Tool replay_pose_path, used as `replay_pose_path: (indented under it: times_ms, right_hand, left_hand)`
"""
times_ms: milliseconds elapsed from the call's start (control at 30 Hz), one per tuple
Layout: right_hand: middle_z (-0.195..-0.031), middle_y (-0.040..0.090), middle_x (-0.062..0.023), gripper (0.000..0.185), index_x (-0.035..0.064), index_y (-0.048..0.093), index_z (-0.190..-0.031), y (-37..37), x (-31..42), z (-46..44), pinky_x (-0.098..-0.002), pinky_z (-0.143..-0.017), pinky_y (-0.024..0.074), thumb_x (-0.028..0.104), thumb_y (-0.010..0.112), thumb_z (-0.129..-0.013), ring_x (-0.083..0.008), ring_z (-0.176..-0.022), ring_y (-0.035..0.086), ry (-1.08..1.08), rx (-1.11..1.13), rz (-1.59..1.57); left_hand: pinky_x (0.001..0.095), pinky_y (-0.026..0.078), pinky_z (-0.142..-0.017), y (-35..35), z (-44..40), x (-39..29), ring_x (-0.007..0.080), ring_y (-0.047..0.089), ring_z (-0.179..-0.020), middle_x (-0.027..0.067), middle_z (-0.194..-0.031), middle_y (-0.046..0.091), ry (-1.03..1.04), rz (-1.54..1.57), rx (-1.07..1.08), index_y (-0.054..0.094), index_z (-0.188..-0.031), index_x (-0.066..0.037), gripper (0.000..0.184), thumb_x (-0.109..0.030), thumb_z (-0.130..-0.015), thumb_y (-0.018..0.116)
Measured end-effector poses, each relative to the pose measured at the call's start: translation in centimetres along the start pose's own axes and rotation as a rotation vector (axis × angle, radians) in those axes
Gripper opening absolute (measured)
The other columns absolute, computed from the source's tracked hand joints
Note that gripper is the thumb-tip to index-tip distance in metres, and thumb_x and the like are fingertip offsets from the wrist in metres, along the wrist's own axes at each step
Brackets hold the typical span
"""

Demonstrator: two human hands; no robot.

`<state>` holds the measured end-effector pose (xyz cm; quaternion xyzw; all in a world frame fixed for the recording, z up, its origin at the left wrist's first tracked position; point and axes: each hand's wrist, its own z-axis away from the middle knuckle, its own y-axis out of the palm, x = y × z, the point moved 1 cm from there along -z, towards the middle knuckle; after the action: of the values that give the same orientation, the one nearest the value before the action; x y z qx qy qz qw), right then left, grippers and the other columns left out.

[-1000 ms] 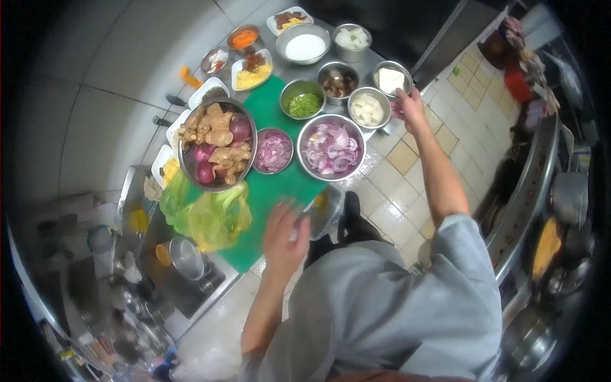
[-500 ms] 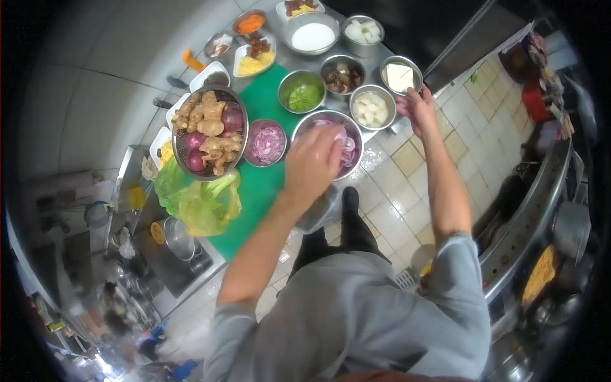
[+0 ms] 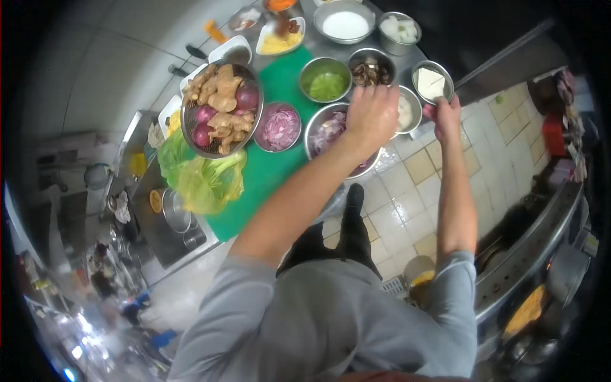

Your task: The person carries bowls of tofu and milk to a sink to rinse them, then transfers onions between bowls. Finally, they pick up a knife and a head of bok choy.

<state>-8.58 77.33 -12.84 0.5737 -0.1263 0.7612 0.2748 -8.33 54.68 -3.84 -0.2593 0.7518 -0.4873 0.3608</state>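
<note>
My right hand (image 3: 443,118) has its fingertips at the lower rim of the metal bowl (image 3: 450,86) holding white blocks (image 3: 429,83). Over the bowls reaches my left hand (image 3: 374,120), its fingers bent down and their tips hidden near the bowl of dark brown pieces (image 3: 371,71). It partly covers the bowl of white pieces (image 3: 407,114) and the large bowl of sliced red onion (image 3: 328,132). A bowl of green pieces (image 3: 327,84) and a smaller bowl of chopped onion (image 3: 280,127) stand to the left.
A colander of ginger and red onions (image 3: 223,107) sits on the green board (image 3: 254,184), above a yellow-green plastic bag (image 3: 207,181). Behind are a bowl of white contents (image 3: 345,24) and a dish of yellow and brown food (image 3: 280,39). A stove edge (image 3: 528,248) lies at right.
My left hand has moved from low over the board, across the onion bowl, to the far bowls. My right hand has stayed at the bowl of white blocks. The view has shifted.
</note>
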Motion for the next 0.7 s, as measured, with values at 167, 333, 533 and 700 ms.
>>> replay_pose_path:
  times_ms: [167,333,533,700]
  right_hand:
    - [-0.102,0.066,-0.0186,0.047,-0.0027,0.042,-0.138,-2.4,0.4,0.7,-0.029,-0.049,0.0574,0.001,0.045,-0.092,-0.0196,-0.058,0.065,-0.07,0.028,0.052]
    - [-0.105,0.065,-0.0165,0.05,-0.0034,0.042,-0.139,-7.1,-0.7,3.8,-0.0284,-0.046,0.053,0.0,0.045,-0.09,-0.0172,-0.058,0.062,-0.058,-0.122,0.049]
    - [-0.111,0.063,-0.0159,0.059,0.0021,0.04,-0.146,-13.9,-3.0,12.4,-0.0284,-0.047,0.0537,0.0,0.047,-0.088,-0.0182,-0.069,0.063,0.021,-0.165,0.131]
    - [-0.11,0.061,-0.0155,0.056,0.0018,0.041,-0.144,-17.8,-7.2,20.8,-0.0261,-0.044,0.0511,0.0,0.049,-0.089,-0.0188,-0.068,0.063,0.091,-0.26,0.123]
  left_hand:
    - [0.0404,0.038,-0.093,1.9,-3.1,2.2,0.0262,0.066,-0.098,0.0118,-0.105,0.071,-0.103,-0.189,0.223,0.069,-0.108,-0.008,0.026,-0.016,-0.084,0.063]
    - [0.0426,0.034,-0.097,2.3,-4.8,2.5,0.024,0.067,-0.104,0.011,-0.102,0.074,-0.156,-0.206,0.418,0.073,-0.102,-0.01,0.021,-0.018,-0.085,0.064]
    - [0.0459,0.033,-0.097,4.3,-7.0,2.3,0.0227,0.069,-0.103,0.0103,-0.105,0.074,-0.218,-0.192,0.474,0.075,-0.101,-0.014,0.019,-0.016,-0.089,0.06]
    - [0.0461,0.034,-0.094,4.0,-8.0,2.0,0.0219,0.069,-0.101,0.0077,-0.105,0.073,-0.141,-0.168,0.35,0.076,-0.099,-0.015,0.02,-0.014,-0.09,0.058]
